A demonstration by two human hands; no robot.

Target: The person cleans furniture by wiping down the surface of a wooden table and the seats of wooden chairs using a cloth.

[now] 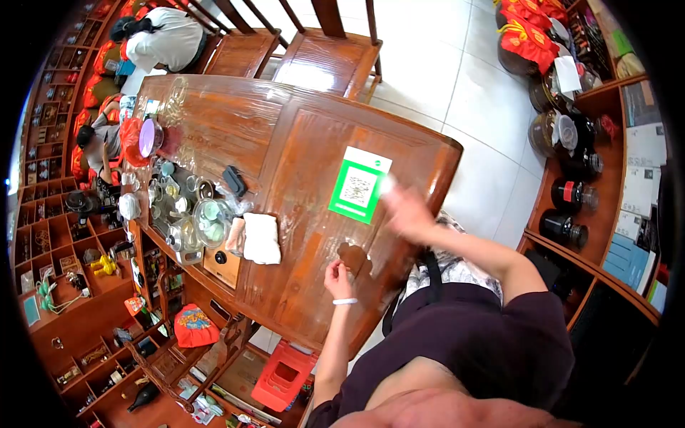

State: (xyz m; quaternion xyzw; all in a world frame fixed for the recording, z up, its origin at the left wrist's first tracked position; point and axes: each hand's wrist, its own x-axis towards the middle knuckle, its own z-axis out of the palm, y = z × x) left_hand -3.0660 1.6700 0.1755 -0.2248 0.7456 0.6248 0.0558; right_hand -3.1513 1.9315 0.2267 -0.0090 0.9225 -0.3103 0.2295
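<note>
My right hand (408,215) is smeared by motion at the right edge of a green and white QR code card (357,187) lying on the wooden table (300,192). A small white blur shows at its fingertips; I cannot tell what it is. My left hand (339,280), with a white band at the wrist, is held over the near part of the table. Its fingers are curled together, and whatever they may hold is hidden. Just beyond them is a dark brown patch (354,258) that could be a shadow or something wet.
Left of my hands are a folded white towel (262,238), a dark case (234,181), a glass teapot (184,234) and several tea vessels. Chairs (328,64) line the far side. Two people are at the upper left. Shelves with dark jars (564,227) stand at right.
</note>
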